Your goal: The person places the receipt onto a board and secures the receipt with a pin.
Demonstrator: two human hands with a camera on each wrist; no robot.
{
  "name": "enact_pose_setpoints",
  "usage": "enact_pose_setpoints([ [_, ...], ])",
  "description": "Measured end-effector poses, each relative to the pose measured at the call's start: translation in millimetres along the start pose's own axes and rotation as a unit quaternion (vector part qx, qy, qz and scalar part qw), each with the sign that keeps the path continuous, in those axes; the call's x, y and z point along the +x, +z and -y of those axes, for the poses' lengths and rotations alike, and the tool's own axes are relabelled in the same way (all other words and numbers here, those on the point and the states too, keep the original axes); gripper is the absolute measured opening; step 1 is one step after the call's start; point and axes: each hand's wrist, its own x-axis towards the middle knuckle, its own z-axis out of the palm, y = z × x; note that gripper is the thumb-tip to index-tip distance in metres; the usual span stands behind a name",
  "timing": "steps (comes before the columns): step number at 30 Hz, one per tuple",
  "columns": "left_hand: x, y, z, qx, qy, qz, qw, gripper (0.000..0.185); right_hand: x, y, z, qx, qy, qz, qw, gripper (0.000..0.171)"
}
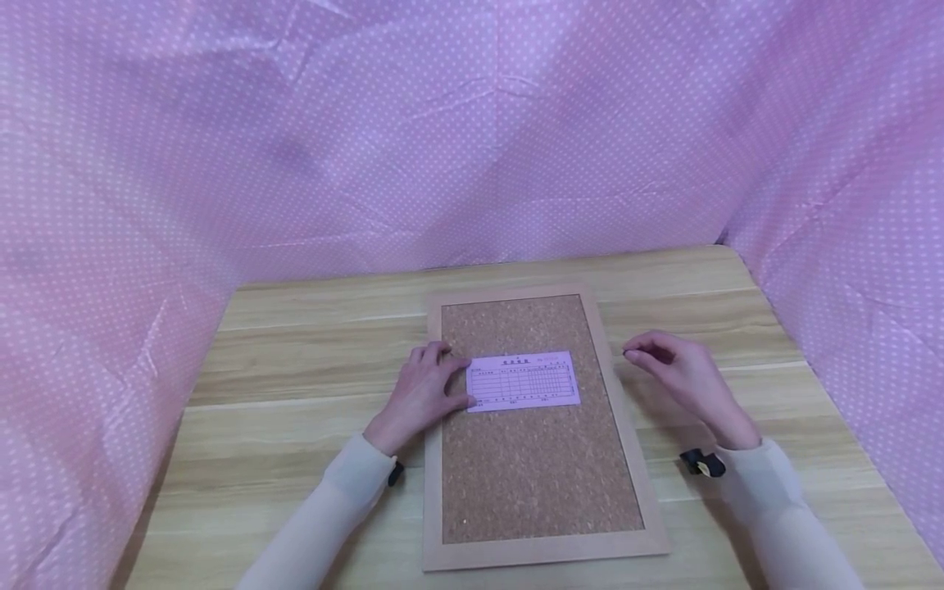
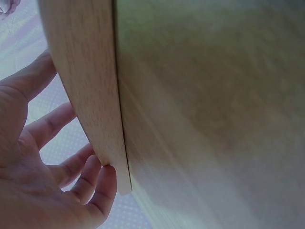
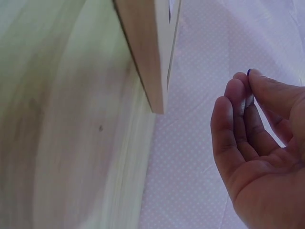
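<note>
Risk first: the small pink printed paper slip [image 1: 523, 381] lies loose on the rectangular cork board with a light wood frame [image 1: 538, 426], held only at its left end. If the left hand [image 1: 422, 395] eases off or drags sideways, the slip probably skews or slides across the cork. The right hand [image 1: 682, 369] pinches something tiny and dark blue [image 3: 249, 72] between thumb and fingertip, possibly a push pin, too small to tell for sure. A pinch that light could drop it onto the pale wood-grain table [image 1: 310, 360], where it might roll. If it is a pin, a careless press near the left fingertips could prick them.

Pose: left hand lies flat over the board's left frame edge, fingers straight and relaxed, tips pressing the slip's left edge; not curled round anything. In the left wrist view the fingers [image 2: 57, 167] show spread beside the frame's edge. Right hand hovers just right of the board, above the table, apart from the frame, fingers curled inward, thumb meeting a fingertip on the blue item. Both forearms wear cream sleeves [image 1: 332, 508].

Slip sits on the upper middle of the cork, roughly square to the frame. Pink polka-dot cloth [image 1: 472, 147] surrounds the table.
</note>
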Motion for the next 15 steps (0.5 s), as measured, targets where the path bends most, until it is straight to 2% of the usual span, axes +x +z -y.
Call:
enact_pose_setpoints([
  [15,0.6,0.4,1.3,0.000,0.000,0.002,1.0000,0.064,9.6,12.2,17.4,0.025,-0.017,0.003,1.000,0.007],
])
